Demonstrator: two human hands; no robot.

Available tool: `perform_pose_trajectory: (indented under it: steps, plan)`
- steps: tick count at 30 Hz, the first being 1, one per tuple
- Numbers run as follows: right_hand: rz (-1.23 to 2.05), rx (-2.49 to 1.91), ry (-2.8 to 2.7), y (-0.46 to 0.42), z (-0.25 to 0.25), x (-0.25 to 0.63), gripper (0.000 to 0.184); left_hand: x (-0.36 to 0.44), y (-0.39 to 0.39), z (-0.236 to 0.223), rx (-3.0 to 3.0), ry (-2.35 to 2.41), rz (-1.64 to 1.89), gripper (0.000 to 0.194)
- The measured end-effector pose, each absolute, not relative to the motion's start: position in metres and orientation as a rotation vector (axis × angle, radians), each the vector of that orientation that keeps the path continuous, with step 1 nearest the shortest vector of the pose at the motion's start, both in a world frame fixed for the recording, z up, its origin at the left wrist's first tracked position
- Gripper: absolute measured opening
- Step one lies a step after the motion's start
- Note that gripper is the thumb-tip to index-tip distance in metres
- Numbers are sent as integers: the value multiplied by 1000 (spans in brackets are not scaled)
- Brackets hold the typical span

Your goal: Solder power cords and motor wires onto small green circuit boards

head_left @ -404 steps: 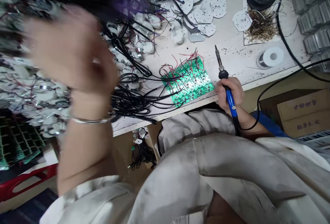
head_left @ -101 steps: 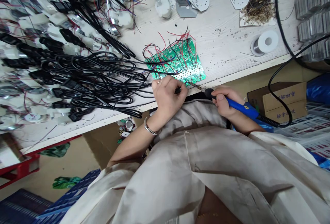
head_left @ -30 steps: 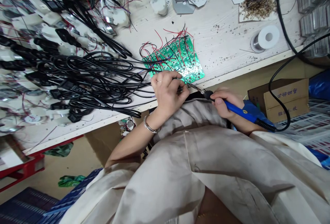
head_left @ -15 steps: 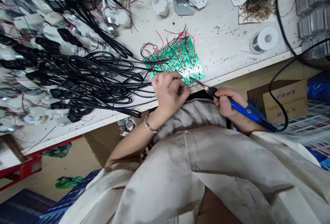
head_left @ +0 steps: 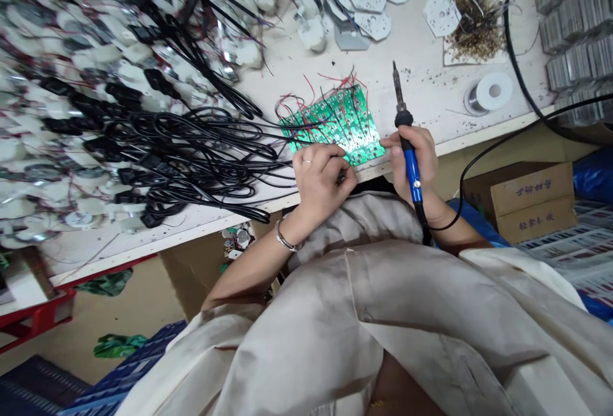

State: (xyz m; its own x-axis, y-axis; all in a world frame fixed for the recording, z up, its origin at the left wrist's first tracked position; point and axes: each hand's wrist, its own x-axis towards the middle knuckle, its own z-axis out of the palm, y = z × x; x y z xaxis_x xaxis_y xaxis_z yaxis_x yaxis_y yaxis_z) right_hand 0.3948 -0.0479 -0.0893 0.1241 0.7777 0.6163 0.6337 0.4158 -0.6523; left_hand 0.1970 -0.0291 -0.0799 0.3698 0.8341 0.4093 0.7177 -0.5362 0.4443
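Head view: circuit board [head_left: 345,124] at 12 o'clock of left hand [head_left: 323,178], grip curled, can't tell on what. Right hand [head_left: 426,155] holds soldering iron [head_left: 410,163], tip toward 11, off board. Likely between joints; next calls for tip down.

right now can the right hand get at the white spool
Probably yes: only speckled bench shows between the right hand and the white spool, though that hand is holding the blue soldering iron.
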Motion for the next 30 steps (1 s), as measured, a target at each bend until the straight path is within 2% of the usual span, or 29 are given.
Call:
perform_pose_trajectory:
  steps: [5, 12, 17, 20, 22, 24, 27, 30]
  plan:
    - [156, -1285, -1535, -50, -90, 391, 35, 192, -27, -78, 2493, 1327, 994, 11]
    - [128, -1242, -1553, -46, -92, 381, 36, 178, -23, -81, 2551, 1264, 921, 10]
    - [199, -1267, -1503, -46, -96, 380, 37, 162, -13, -54, 2599, 1141, 773, 5]
    - [186, -1254, -1489, -46, -97, 381, 39, 141, 32, -26, 2658, 1210, 726, 8]
    - [149, -1243, -1503, -45, -97, 381, 39, 128, 80, -10, 2640, 1361, 594, 18]
    - [118, -1237, -1510, -45, -97, 381, 38, 120, 132, 0, 2502, 1533, 368, 18]
    - [66, -1246, -1520, -44, -98, 380, 38, 119, 192, 3, 2355, 1535, 79, 18]
    - [-5, -1255, -1557, -44, -98, 380, 38, 124, 215, -2, 2282, 1405, -2, 22]
